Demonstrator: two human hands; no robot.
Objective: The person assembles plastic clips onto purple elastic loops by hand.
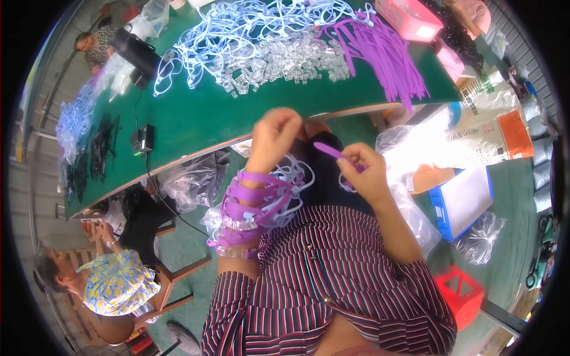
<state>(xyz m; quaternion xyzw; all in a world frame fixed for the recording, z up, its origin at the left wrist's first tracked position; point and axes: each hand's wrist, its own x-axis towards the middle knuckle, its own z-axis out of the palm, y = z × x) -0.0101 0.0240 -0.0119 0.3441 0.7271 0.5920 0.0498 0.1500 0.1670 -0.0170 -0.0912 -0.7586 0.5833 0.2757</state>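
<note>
My left hand [274, 133] is raised in front of the table edge with its fingers curled; what it pinches is not clear. Several purple and pale blue plastic hangers with clear clips [255, 204] are strung around my left wrist and forearm. My right hand [365, 172] holds a purple plastic strip [329, 149] by one end, its tip pointing left toward my left hand. On the green table [196, 118] lie a heap of pale blue hangers [237, 29], a pile of clear clips [291, 62] and a bundle of purple strips [386, 56].
A black device with a cable [142, 139] sits near the table's near edge. A blue box [463, 202], a red stool [463, 293] and plastic bags [487, 124] stand at my right. A person in a floral top [113, 285] sits at lower left; another person [92, 44] is at the far left.
</note>
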